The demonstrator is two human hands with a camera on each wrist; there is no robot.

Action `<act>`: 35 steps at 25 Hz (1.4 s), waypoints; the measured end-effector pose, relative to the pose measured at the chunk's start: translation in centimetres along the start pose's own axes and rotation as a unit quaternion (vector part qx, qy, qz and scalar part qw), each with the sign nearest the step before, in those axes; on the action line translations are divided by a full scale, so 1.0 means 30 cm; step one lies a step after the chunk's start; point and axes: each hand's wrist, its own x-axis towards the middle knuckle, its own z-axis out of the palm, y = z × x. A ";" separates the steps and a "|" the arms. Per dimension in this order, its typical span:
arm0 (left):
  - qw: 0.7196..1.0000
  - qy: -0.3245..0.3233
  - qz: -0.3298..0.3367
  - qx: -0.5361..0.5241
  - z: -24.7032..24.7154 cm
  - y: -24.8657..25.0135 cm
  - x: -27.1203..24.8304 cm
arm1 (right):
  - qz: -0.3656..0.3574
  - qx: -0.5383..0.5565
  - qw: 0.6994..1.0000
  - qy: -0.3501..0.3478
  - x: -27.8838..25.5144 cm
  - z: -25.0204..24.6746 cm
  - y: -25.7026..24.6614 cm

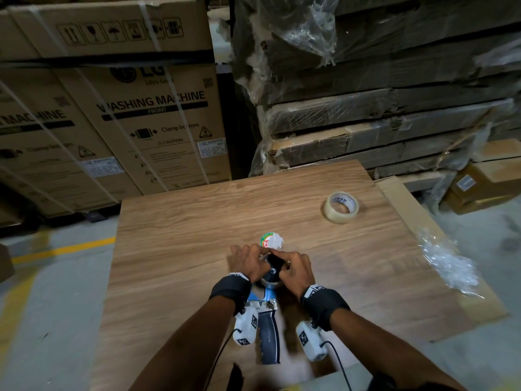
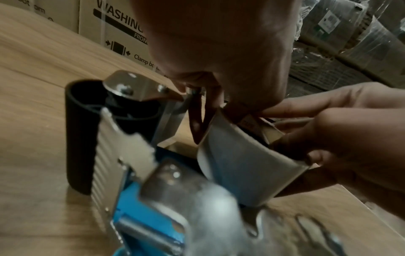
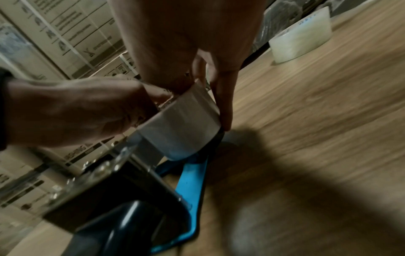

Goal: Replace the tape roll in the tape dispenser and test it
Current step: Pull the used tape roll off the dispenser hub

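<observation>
Clearly the job is mid-way. From the head view, the tape dispenser (image 1: pixel 269 314) lies on the table (image 1: pixel 197 221) with its handle toward the person, and the left hand (image 1: pixel 248 262) and right hand (image 1: pixel 296 270) close in together on the roll seated at its far end. A second, clear tape roll (image 1: pixel 341 207) lies well apart at the far right of the table, untouched; which roll is the new one I cannot tell. A small round lid with a white wad (image 1: pixel 272 240) sits just beyond the fingers.

In the left wrist view, the mounted roll (image 2: pixel 247 166) stands on the dispenser's blue frame (image 2: pixel 140 216), and the right hand's fingers (image 2: pixel 328 147) curl around its far edge while the left hand's fingertips pinch at its top rim.

In the right wrist view, both hands grip that same roll (image 3: pixel 186 121), the left hand (image 3: pixel 76 112) curled against its side, above the blue frame.

My judgement: the roll is being pulled off or pushed on; which, the pictures do not settle. Threading the tape and testing remain.
</observation>
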 end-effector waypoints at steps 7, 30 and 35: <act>0.996 -0.042 -0.015 -0.072 -0.063 -0.012 -0.031 | -0.039 -0.020 0.999 -0.002 -0.010 -0.009 0.013; 0.988 -0.026 -0.035 -0.151 -0.007 -0.026 -0.061 | -0.083 0.010 0.995 -0.053 -0.015 -0.035 0.060; 0.954 -0.105 0.042 -0.276 -0.069 -0.038 -0.109 | -0.144 0.016 0.983 -0.113 -0.053 -0.079 0.049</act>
